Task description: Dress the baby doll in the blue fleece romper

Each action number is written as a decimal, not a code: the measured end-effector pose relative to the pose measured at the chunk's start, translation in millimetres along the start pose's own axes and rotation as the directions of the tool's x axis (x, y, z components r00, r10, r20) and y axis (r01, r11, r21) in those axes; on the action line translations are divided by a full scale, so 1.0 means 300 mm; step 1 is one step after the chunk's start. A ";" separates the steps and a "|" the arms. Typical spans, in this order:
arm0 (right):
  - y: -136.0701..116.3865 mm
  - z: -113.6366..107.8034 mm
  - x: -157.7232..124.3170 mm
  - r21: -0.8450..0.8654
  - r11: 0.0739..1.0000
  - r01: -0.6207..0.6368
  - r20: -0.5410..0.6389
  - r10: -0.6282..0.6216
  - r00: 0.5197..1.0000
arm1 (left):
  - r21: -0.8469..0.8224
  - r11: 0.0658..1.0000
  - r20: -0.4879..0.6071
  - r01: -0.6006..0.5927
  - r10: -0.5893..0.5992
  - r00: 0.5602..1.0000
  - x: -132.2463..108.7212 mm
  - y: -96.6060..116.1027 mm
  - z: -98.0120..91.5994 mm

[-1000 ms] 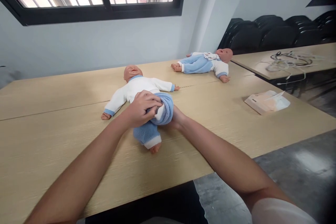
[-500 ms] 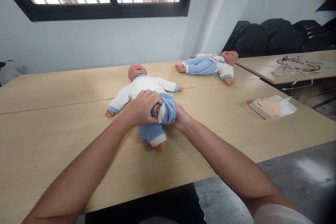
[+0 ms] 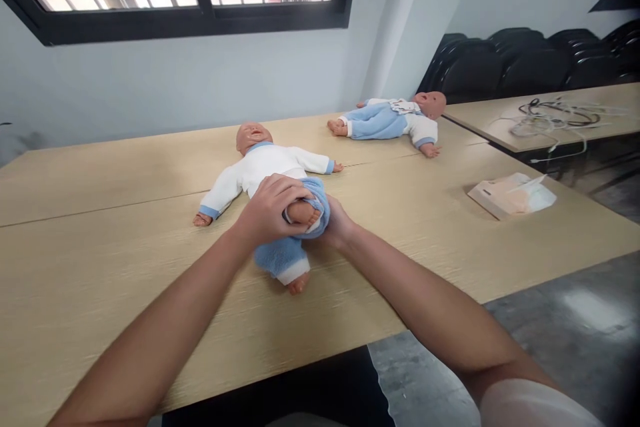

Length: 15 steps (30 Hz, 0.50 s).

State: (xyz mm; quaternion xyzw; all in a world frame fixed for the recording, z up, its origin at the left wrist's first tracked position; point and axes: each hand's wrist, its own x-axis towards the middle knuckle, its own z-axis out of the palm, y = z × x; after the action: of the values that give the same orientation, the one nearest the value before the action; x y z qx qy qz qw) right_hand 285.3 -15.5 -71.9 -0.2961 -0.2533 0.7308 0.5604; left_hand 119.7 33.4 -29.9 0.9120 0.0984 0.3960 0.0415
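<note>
On its back on the wooden table (image 3: 125, 260) lies a baby doll (image 3: 273, 163) in a white top with blue cuffs. Its fuzzy blue trousers (image 3: 281, 257) have white ankle cuffs. One bare foot (image 3: 303, 213) pokes out of a trouser leg bunched up around it, toward the camera; the other foot rests near the table's front. My left hand (image 3: 273, 207) is closed around the bunched leg beside that foot. From the right, my right hand (image 3: 337, 221) grips the same blue trouser leg, its fingers mostly hidden behind the cloth.
A second baby doll (image 3: 390, 120) in blue and white lies at the back right. A tissue box (image 3: 495, 197) stands on the right part of the table. Tangled cables (image 3: 555, 117) lie on another table, with stacked black chairs (image 3: 470, 67) behind.
The doll's foot has come out through the bunched trouser leg, where white cuff covered it before. Both hands stay at that leg. The view has shifted slightly.
</note>
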 end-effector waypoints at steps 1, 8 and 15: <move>-0.010 -0.005 -0.001 -0.019 1.000 -0.002 0.004 0.002 1.000 | -0.011 1.000 0.000 0.007 -0.007 1.000 -0.002 -0.007 -0.004; -0.129 -0.076 -0.018 -0.518 0.845 0.130 0.132 -0.071 0.989 | 0.060 0.994 -0.102 -0.094 0.100 0.990 -0.022 -0.024 -0.014; -0.179 -0.167 0.043 -0.680 0.690 0.247 -0.200 -0.499 0.843 | 0.154 0.959 -0.145 -0.239 0.261 0.954 -0.023 -0.006 -0.027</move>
State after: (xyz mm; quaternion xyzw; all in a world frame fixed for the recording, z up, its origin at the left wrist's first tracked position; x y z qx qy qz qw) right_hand 354.5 12.1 -71.0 -0.5389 -0.4284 0.4008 0.6045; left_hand 109.0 33.9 -29.6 0.8822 0.0116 0.4641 -0.0789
